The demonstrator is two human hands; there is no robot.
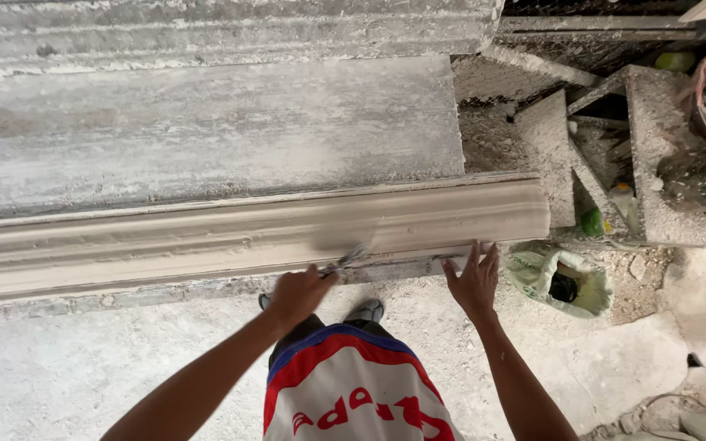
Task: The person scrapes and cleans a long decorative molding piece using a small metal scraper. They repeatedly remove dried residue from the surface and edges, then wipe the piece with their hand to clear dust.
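Left hand (297,296) is closed around a thin metal tool (345,260), whose tip touches the front of a long pale plaster moulding (206,237) lying on the dusty worktop (206,131). Right hand (474,282) is open, fingers spread, pressing the moulding's lower edge near its right end.

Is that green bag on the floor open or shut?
Open: the green bag has its mouth spread wide, and a dark object shows inside.
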